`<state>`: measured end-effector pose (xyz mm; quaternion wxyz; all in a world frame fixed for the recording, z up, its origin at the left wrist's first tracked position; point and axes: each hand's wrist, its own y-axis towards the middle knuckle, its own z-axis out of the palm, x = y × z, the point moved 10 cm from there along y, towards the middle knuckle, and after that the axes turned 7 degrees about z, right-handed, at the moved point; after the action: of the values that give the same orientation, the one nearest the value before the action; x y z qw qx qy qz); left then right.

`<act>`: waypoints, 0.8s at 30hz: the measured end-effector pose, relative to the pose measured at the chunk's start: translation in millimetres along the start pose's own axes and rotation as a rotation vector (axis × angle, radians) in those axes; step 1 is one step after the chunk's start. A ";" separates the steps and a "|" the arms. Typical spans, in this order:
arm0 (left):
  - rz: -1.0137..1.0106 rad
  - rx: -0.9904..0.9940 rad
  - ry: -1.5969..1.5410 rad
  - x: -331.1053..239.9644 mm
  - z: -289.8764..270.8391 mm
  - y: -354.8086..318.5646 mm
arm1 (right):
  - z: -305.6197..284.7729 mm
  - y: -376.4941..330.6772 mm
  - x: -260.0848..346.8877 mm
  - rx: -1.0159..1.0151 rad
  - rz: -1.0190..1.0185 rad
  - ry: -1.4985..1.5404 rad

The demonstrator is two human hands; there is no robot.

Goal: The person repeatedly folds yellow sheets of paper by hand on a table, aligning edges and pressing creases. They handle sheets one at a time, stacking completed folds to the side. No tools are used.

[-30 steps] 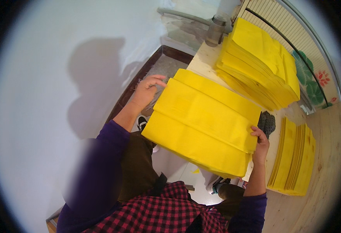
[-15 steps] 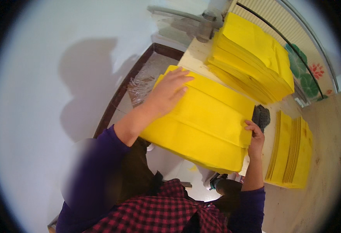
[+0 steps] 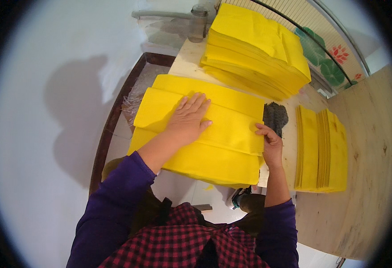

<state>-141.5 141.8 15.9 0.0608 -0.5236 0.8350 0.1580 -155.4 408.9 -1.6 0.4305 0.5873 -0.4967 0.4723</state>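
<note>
In front of me lies a pile of yellow folded sheets, soft and felt-like, with overlapping layers forming steps across the top. My left hand rests flat on the upper middle layer, palm down with the fingers stretched out. At the pile's right edge, my right hand has its fingers bent around the rim of a layer, fingertips on top; its thumb is mostly hidden. Behind the pile stands a taller stack of yellow sheets. Several more yellow folded pieces stand side by side to the right.
A dark grey cloth-like item sits beside my right hand on the wooden board. A clear jar stands at the far left corner of the tabletop. White wall borders the left side, with stringy plastic beside its dark skirting.
My left hand has slid from the pile's far left edge toward its middle and now lies flatter. The right hand stays at the right edge. The whole view has shifted.
</note>
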 end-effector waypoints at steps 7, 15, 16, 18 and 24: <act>-0.012 -0.021 0.014 -0.2 0.2 -0.1 | -19.6 -12.2 60.0 -0.180 -0.072 -0.191; 0.002 0.107 0.206 -5.5 1.8 1.4 | 186.1 22.6 82.6 0.123 -0.196 -0.725; -0.019 0.111 0.175 -3.1 2.2 1.0 | 190.4 24.3 75.2 0.117 -0.148 -0.823; -0.059 0.112 0.104 0.2 4.6 -1.2 | 192.7 22.8 57.1 0.109 -0.038 -1.037; -0.193 0.073 0.127 21.2 -0.6 -10.4 | 149.3 18.6 35.4 0.035 0.052 -1.158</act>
<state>-141.6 119.4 8.7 0.0416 -0.6078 0.7882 0.0873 -152.6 254.5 6.5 0.0672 0.7446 -0.6576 0.0926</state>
